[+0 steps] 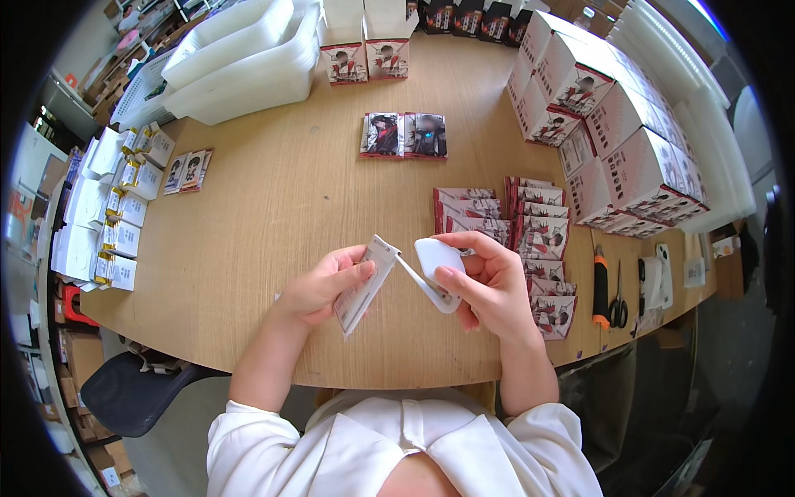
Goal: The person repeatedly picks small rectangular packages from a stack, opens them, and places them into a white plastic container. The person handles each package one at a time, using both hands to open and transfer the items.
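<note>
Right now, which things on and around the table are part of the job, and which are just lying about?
In the job:
flat packet, in the left hand
white hinged gadget, in the right hand
probably the red-and-white packets near that hand

Seemingly just lying about:
scissors
orange-and-black tool
black seat

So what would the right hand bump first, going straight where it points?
Probably the pale rectangular packet in the left hand, beside the hinged white plastic gadget the right hand holds; depth is unclear.
</note>
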`<state>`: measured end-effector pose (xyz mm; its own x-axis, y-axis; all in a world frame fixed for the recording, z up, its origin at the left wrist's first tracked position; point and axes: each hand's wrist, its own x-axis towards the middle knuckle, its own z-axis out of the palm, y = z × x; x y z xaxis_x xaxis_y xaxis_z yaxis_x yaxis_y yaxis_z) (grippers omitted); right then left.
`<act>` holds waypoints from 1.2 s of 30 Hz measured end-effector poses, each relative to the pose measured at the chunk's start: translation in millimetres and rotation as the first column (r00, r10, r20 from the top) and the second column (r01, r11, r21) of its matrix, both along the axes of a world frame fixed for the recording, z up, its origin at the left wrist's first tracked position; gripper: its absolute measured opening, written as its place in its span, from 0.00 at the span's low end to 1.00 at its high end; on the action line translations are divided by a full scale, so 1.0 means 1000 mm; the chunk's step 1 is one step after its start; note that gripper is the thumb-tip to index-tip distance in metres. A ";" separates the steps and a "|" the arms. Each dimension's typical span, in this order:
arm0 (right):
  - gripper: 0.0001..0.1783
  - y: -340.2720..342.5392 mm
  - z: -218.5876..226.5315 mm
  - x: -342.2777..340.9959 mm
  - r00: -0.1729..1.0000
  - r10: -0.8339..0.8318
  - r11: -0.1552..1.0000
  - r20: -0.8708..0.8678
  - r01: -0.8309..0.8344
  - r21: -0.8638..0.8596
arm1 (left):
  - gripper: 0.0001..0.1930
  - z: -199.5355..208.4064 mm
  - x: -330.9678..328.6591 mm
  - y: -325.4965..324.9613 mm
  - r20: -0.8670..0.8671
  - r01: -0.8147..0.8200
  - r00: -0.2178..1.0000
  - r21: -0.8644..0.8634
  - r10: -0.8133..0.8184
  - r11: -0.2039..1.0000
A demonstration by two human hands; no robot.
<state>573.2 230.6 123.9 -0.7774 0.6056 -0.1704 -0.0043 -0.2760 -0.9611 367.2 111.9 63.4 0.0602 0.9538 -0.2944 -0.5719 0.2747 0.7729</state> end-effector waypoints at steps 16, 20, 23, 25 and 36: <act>0.15 0.000 -0.001 0.003 1.000 -0.006 1.000 -0.023 0.006 0.003 | 0.24 -0.002 -0.001 0.001 -0.067 -0.014 0.998 0.025 0.016 1.000; 0.15 0.001 0.000 0.001 0.999 -0.034 0.998 -0.001 0.034 0.054 | 0.25 0.002 0.001 -0.003 -0.307 -0.143 0.935 0.135 0.178 0.980; 0.15 0.000 0.003 0.002 0.999 -0.031 0.996 0.007 0.031 0.088 | 0.24 0.007 0.002 -0.003 -0.308 -0.231 0.913 0.150 0.268 0.961; 0.15 -0.001 0.003 0.003 1.000 -0.022 0.995 0.004 0.021 0.095 | 0.24 0.005 -0.001 -0.002 -0.320 -0.217 0.913 0.143 0.253 0.966; 0.17 0.003 -0.009 0.002 0.995 -0.036 0.869 0.094 -0.015 0.495 | 0.20 0.018 0.004 -0.004 -0.734 -0.200 0.560 0.331 0.385 0.922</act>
<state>574.8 233.1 115.1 -0.7654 0.6385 0.0798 0.0954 0.2353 -0.9672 371.4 107.7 81.7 -0.3941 0.9140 0.0964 0.2463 0.0040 0.9692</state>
